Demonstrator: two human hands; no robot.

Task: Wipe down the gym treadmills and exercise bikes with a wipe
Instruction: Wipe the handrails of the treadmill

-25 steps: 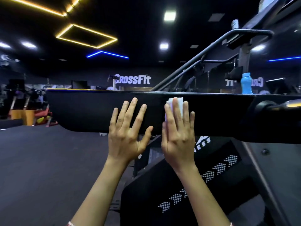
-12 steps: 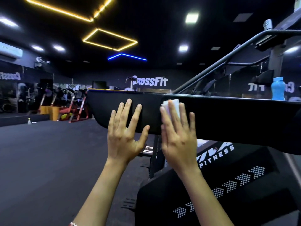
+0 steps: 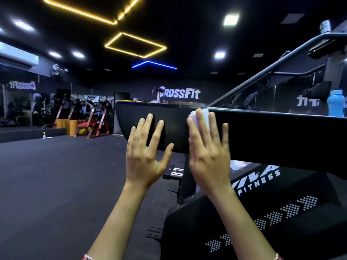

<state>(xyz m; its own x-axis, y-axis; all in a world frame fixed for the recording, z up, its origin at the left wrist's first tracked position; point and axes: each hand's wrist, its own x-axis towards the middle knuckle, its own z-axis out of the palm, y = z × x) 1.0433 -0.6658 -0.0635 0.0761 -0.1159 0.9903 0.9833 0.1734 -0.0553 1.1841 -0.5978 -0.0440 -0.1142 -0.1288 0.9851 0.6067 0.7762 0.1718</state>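
A long black side panel [image 3: 272,136] of a treadmill runs across the view, ending at the left near the middle. My right hand [image 3: 208,152] lies flat with straight fingers on this panel, pressing a white wipe [image 3: 203,112] against it; only the wipe's top edge shows above my fingertips. My left hand [image 3: 146,151] rests flat on the same panel just to the left, fingers spread and holding nothing. The treadmill's black motor cover [image 3: 262,218] with "FITNESS" lettering sits below my arms.
A blue bottle [image 3: 335,103] stands on the panel's top at the right. Black handrails [image 3: 262,76] slope up to the right. Dark gym floor [image 3: 56,184] spreads to the left, with red machines [image 3: 93,121] and a small spray bottle [image 3: 44,135] by the mirrored wall.
Both hands have slid left along the panel toward its end, the right one carrying the wipe. The view has turned left, showing more floor and the red machines.
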